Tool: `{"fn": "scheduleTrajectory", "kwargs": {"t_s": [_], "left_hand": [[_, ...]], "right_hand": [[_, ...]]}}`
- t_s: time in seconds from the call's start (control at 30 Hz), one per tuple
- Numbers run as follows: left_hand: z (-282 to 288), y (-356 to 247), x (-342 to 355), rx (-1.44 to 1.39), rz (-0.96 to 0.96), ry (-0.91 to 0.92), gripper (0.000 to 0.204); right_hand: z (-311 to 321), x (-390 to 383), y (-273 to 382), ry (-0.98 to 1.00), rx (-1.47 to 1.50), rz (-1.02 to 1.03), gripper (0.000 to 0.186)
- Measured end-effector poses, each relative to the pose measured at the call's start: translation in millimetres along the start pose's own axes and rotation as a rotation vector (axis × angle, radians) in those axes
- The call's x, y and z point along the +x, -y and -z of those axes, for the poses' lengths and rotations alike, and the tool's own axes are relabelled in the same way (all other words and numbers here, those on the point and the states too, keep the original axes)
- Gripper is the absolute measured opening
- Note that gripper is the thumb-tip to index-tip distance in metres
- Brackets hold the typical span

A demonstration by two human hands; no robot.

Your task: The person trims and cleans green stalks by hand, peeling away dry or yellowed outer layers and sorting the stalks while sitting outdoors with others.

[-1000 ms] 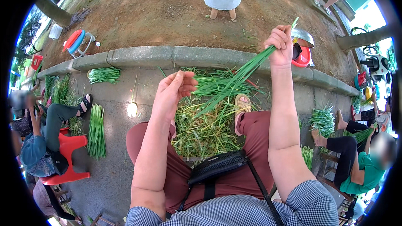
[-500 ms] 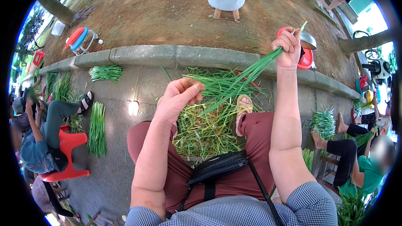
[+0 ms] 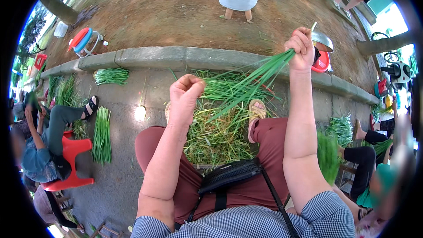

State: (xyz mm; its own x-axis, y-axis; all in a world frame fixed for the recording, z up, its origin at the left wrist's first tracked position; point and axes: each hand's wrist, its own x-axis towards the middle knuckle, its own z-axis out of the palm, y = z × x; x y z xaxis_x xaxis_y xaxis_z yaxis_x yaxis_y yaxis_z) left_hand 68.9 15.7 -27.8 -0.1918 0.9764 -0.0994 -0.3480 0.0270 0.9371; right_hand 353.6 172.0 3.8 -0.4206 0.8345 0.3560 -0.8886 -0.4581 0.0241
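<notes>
- Bright daylight here, with the background (image 3: 391, 11) at upper right burning out to white!
- A hot spot glares off the grey pavement (image 3: 119, 128).
- The right hand (image 3: 300, 48) comes out clear; motion smears the green bunch (image 3: 328, 156) below.
- And look, the kerb (image 3: 150, 57) bows, corners black, rim fringed blue!
</notes>
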Motion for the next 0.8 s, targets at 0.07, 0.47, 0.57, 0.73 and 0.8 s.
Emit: {"fn": "scheduleTrajectory", "kwargs": {"t_s": [0.07, 0.47, 0.57, 0.73, 0.8], "left_hand": [[-2.5, 1.4, 0.6, -0.104, 0.010, -0.093, 0.005], [26.1, 1.8, 1.4, -0.031, -0.204, -0.255, 0.016], [30.3, -4.0, -0.6, 0.002, -0.129, -0.218, 0.021], [-2.9, -13.5, -11.6, 0.206, -0.166, -0.300, 0.017], [2.6, -7.9, -14.4, 0.322, -0.111, -0.194, 0.019]], "right_hand": [[1.3, 0.1, -2.5, -0.017, -0.021, 0.004, 0.035], [8.7, 15.8, -18.9, -0.378, -0.345, 0.390, 0.048], [5.6, 19.9, -36.4, -0.365, -0.407, 0.434, 0.049], [7.8, 23.0, -56.3, -0.358, -0.398, 0.470, 0.051], [9.3, 23.6, -61.4, -0.319, -0.385, 0.446, 0.050]]}}
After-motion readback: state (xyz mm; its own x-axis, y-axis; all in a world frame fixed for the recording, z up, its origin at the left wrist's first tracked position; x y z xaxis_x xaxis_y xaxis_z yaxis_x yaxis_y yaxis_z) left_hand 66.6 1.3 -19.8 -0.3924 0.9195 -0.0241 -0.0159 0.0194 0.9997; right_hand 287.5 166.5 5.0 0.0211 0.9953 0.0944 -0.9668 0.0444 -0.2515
